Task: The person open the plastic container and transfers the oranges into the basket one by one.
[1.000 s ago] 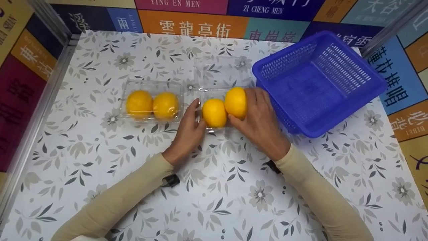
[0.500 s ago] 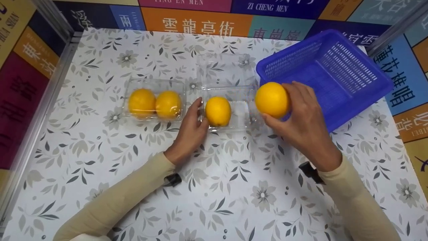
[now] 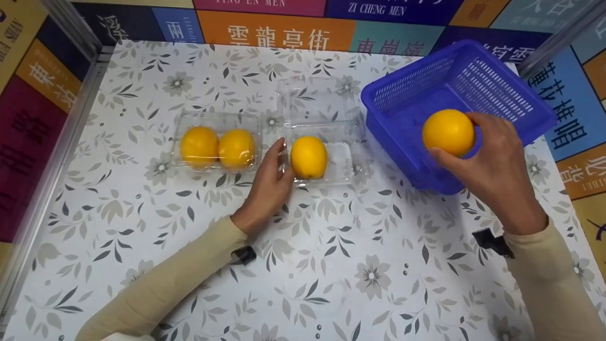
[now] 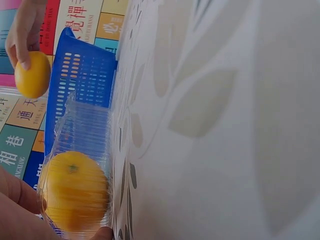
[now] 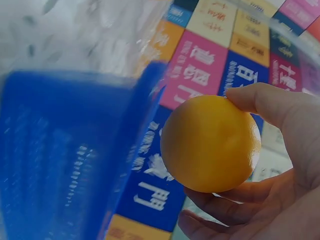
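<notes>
My right hand holds an orange between thumb and fingers, raised over the blue plastic basket. In the right wrist view the same orange shows against the wall, with the basket's rim to its left. My left hand grips the left end of a clear plastic clamshell box, whose lid lies folded back. Inside that box, in its left half, sits another orange. The left wrist view shows this orange through the clear wall, fingers at the box's end.
Left of my left hand stands a second clear box, its lid down over two oranges. A patterned cloth covers the table. Panels with lettering rise behind and at both sides.
My right hand has lifted one orange out of the open box and carried it right, over the basket. My left hand has stayed at the box's left end.
</notes>
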Demonstrator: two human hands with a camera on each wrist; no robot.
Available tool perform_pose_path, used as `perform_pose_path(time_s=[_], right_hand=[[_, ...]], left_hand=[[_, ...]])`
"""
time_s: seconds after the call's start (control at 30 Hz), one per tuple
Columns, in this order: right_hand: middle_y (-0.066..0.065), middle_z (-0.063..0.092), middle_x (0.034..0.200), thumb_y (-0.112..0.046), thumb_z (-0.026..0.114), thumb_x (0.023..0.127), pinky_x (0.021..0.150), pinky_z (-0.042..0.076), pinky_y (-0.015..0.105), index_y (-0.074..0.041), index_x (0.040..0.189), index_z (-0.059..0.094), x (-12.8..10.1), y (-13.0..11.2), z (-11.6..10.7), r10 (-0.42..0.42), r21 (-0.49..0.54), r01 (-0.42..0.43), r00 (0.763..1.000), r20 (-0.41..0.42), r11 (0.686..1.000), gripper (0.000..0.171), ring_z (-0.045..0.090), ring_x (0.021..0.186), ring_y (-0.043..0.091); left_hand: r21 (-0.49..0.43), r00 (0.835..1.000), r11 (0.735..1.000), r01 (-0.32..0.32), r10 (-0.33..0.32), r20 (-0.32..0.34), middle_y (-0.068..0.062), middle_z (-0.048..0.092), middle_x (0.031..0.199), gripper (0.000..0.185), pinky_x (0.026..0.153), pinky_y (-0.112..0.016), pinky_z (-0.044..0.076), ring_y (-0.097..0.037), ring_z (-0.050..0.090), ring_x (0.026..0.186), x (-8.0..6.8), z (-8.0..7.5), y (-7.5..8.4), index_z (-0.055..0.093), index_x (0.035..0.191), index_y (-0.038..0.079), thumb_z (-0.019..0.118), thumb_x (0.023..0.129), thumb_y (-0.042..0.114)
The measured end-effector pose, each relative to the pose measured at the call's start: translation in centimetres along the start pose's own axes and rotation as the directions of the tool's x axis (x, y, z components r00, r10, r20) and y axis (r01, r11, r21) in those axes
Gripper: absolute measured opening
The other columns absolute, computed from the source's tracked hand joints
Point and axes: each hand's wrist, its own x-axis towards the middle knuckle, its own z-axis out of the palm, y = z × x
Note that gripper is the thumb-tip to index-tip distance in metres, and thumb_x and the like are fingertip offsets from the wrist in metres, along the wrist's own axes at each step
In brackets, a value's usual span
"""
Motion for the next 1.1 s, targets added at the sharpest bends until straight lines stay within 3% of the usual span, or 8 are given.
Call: perform_pose_path(time_s=[0.27, 0.5, 0.87, 1.1], right_hand=[[0.035, 0.064, 0.133, -0.024, 0.092, 0.088, 0.094, 0.039, 0.064, 0.014, 0.139, 0.061, 0.4, 3.0, 0.6, 0.076, -0.030, -0.074, 0.994, 0.077, 0.997, 0.071, 0.051, 0.123, 0.053], [0.038, 0.062, 0.131, -0.027, 0.091, 0.090, 0.097, 0.039, 0.070, 0.017, 0.140, 0.060, 0.6, 4.5, 1.1, 0.128, -0.056, -0.120, 0.973, 0.191, 0.991, 0.073, 0.048, 0.123, 0.056], [0.035, 0.066, 0.122, -0.027, 0.091, 0.092, 0.083, 0.047, 0.060, 0.016, 0.137, 0.061, 1.0, 5.2, 1.6, 0.135, -0.098, -0.108, 0.931, 0.340, 0.989, 0.069, 0.056, 0.104, 0.050], [0.034, 0.069, 0.114, -0.023, 0.091, 0.090, 0.074, 0.049, 0.052, 0.015, 0.132, 0.065, 1.3, 5.5, 1.7, 0.123, -0.100, -0.091, 0.914, 0.386, 0.991, 0.062, 0.062, 0.094, 0.047]], left_hand=[[-0.013, 1.000, 1.000, 0.015, -0.015, 0.000, -0.020, 0.029, 0.178, 0.071, 0.130, -0.052, 0.036, -0.038, 0.038, 0.160, 0.0, 0.0, -0.1, 0.022, 0.173, 0.001, 0.051, 0.109, 0.003], [-0.009, 1.000, 1.000, 0.021, -0.021, -0.008, -0.019, 0.031, 0.177, 0.071, 0.130, -0.051, 0.036, -0.036, 0.040, 0.160, 0.0, 0.1, -0.1, 0.023, 0.174, 0.002, 0.052, 0.109, 0.005], [0.012, 1.000, 1.000, 0.006, -0.005, -0.010, -0.022, 0.031, 0.176, 0.071, 0.129, -0.052, 0.038, -0.038, 0.041, 0.158, 0.1, 0.0, 0.0, 0.023, 0.173, 0.000, 0.053, 0.109, 0.005], [0.002, 1.000, 1.000, 0.005, -0.005, -0.010, -0.022, 0.030, 0.177, 0.070, 0.130, -0.052, 0.036, -0.038, 0.040, 0.159, 0.1, 0.1, 0.0, 0.023, 0.173, -0.001, 0.052, 0.109, 0.004]])
